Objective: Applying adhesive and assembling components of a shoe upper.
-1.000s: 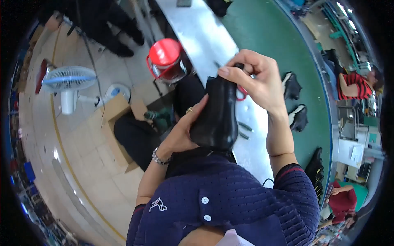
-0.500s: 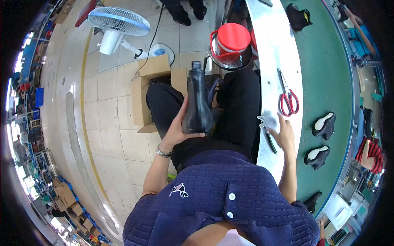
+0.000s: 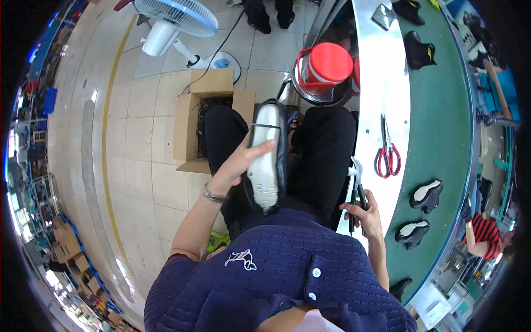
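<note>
My left hand (image 3: 235,166) grips a black shoe upper (image 3: 282,166) above my lap, thumb pressed on its pale underside. The white sole face (image 3: 265,171) is turned up, with a thin dark band across it near the far end. At the right, my right hand (image 3: 369,217) is closed on the dark handles of a pair of pincers (image 3: 357,180), whose metal jaws point away from me. The pincers are at the near edge of the metal bench (image 3: 381,88). Beyond them on the bench lie red-handled scissors (image 3: 388,159).
Right of the bench runs a green belt (image 3: 442,110) with several black shoes (image 3: 426,196). An open cardboard box (image 3: 185,127) holding dark scraps stands by my left knee. Ahead are a red-lidded container (image 3: 331,62) in a basket and a fan (image 3: 177,19). A phone-like object (image 3: 383,16) lies far along the bench.
My left hand has turned the shoe so its white underside faces up. My right hand has taken hold of the pincers from the bench. Shoes on the belt have shifted nearer.
</note>
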`<state>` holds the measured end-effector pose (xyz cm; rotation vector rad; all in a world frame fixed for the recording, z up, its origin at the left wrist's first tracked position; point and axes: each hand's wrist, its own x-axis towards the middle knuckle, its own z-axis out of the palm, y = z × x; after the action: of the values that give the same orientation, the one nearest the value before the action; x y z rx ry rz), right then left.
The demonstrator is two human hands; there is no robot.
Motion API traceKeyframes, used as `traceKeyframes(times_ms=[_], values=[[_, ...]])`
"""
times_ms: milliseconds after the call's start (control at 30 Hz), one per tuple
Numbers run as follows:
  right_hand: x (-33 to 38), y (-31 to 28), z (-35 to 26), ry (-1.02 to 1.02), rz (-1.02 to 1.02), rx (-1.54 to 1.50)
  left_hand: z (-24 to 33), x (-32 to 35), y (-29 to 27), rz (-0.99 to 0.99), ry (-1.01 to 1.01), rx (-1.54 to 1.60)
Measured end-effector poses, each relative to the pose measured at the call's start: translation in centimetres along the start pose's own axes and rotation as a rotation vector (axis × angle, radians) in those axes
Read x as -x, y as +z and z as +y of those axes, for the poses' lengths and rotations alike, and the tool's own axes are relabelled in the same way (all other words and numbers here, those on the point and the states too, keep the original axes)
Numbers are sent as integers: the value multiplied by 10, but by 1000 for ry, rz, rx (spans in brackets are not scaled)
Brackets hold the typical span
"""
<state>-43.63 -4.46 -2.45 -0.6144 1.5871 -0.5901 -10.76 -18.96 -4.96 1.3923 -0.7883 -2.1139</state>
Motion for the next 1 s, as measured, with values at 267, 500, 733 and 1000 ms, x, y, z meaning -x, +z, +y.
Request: traceKeyframes(times_ms=[267,500,733,1000], values=[[-29,75,-120,25,-522,-91,-18,-10,2,5,308,-258],[-63,106,-148,56,-598,-41,15,-31,3,62,398,5],[-68,105,-140,-264,-393,465,9,-42,11,149,370,488],[-70,94,-146,-326,-446,544,15,-46,19,233,403,270]])
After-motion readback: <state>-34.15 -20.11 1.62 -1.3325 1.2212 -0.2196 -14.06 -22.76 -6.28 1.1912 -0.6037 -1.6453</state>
